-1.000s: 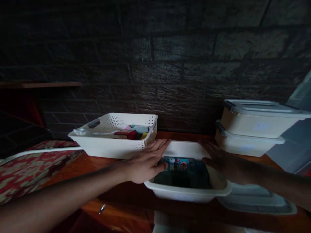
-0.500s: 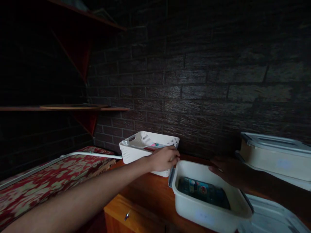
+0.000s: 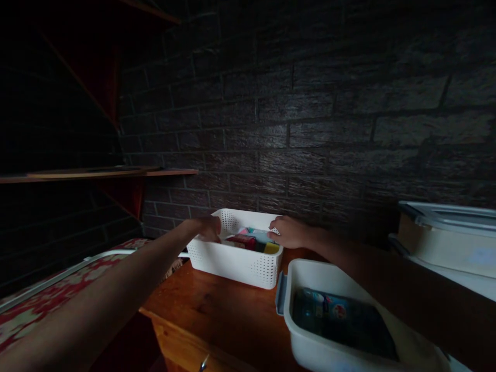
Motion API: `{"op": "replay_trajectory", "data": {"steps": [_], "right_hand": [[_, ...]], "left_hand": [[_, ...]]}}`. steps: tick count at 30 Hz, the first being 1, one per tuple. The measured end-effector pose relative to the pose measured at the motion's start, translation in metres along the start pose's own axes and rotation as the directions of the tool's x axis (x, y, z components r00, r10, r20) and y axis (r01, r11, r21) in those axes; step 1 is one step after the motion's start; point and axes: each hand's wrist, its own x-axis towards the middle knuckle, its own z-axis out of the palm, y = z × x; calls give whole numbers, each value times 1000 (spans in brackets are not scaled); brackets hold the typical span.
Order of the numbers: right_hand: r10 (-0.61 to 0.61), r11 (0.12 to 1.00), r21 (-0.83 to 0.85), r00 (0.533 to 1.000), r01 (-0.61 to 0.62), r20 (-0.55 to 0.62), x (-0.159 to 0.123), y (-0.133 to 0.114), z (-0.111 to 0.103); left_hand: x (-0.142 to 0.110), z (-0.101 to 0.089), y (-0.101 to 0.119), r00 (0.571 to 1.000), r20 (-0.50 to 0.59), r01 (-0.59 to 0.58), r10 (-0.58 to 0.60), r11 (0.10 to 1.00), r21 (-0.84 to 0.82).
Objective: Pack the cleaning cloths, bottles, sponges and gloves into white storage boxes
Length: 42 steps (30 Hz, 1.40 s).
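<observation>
A white perforated plastic basket (image 3: 232, 266) stands on the wooden cabinet top against the wall. At its left end, my left hand (image 3: 209, 229) is closed over the rim, with its fingertips hanging inside. My right hand (image 3: 290, 232) curls its fingers around the opposite end. Inside the basket lie a dark red box (image 3: 242, 241), a yellow item (image 3: 271, 248) and a pale package (image 3: 263, 237). Below my right forearm, a white storage bin (image 3: 310, 330) holds a dark bottle (image 3: 341, 318) with a blue label, lying on its side.
Two lidded boxes (image 3: 445, 235) are stacked at the right. A wooden shelf (image 3: 170, 172) juts from the wall at the left, above a red-and-cream patterned cloth (image 3: 77, 289) and a white tube (image 3: 70, 279). The wooden cabinet top (image 3: 236, 315) reaches forward to a small metal drawer fitting (image 3: 203, 363).
Both hands have left the bin with the bottle and moved left to the basket. My left hand has crossed to its left end; my right hand has come to its right end.
</observation>
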Motion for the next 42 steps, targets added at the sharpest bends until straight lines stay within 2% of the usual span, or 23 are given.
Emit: {"op": "replay_trajectory", "data": {"steps": [3, 8, 12, 16, 19, 22, 24, 26, 29, 31, 34, 36, 39, 42], "right_hand": [[-15, 1000, 23, 1000, 16, -2, 29, -6, 14], [-40, 995, 95, 999, 41, -19, 51, -7, 26], [-24, 987, 157, 999, 30, -35, 49, 2, 24], [19, 976, 216, 996, 0, -84, 32, 15, 4], [57, 961, 276, 989, -16, -140, 10, 24, -18], [110, 927, 375, 973, -27, -202, -15, 32, -36], [165, 888, 457, 959, -42, -233, -32, 37, -42], [235, 833, 550, 942, -67, -241, -48, 40, -44], [361, 697, 709, 907, -108, -217, -73, 41, -45], [425, 579, 809, 884, -100, -195, -91, 39, -47], [456, 415, 910, 870, -19, -190, -118, 36, -54], [483, 346, 937, 847, 47, -221, -134, 37, -58], [570, 299, 946, 772, 127, -283, -146, 47, -59], [634, 285, 945, 708, 161, -311, -149, 61, -56]], "left_hand": [[19, 10, -7, 991, 116, 61, -63, 998, 25], [37, 22, -13, 992, 74, 106, -105, 994, -11], [36, 9, -23, 989, -96, 106, -114, 991, -79], [29, -19, -26, 932, -337, 71, -133, 979, -192], [23, -36, -10, 874, -464, -6, -146, 950, -311], [18, -45, 24, 828, -534, -117, -171, 879, -462], [14, -47, 56, 815, -551, -214, -181, 788, -577], [11, -47, 96, 814, -552, -324, -181, 646, -691], [2, -45, 163, 841, -523, -457, -139, 335, -824], [-4, -41, 205, 863, -496, -485, -99, 113, -867], [-13, -34, 255, 909, -417, -412, 1, -154, -898], [-19, -29, 278, 932, -351, -314, 96, -273, -909], [-30, -21, 297, 929, -281, -181, 239, -368, -912], [-43, -11, 304, 920, -189, -43, 343, -390, -920]]}}
